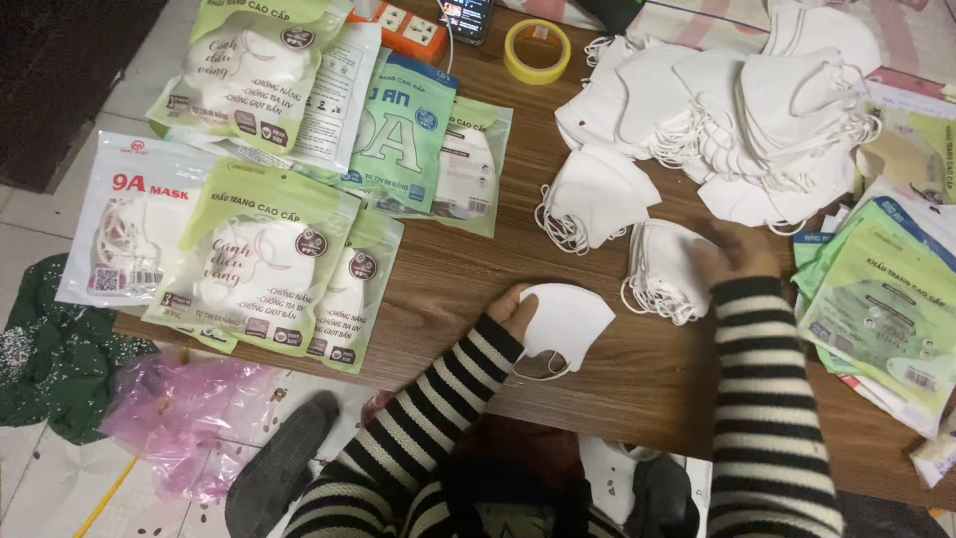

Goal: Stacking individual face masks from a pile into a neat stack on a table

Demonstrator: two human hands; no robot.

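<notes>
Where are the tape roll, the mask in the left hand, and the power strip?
tape roll (537,52), head view, on its yellow ring.
mask (566,319), head view, middle of its white face.
power strip (406,27), head view, its orange top.

White masks (757,110), black-and-white striped sleeves (765,399), green packets (261,264)

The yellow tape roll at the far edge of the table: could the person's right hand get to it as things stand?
Probably yes. The tape roll lies flat on bare wood with nothing on it. The right hand rests on a small mask stack; it would have to pass over the loose masks lying between.
</notes>
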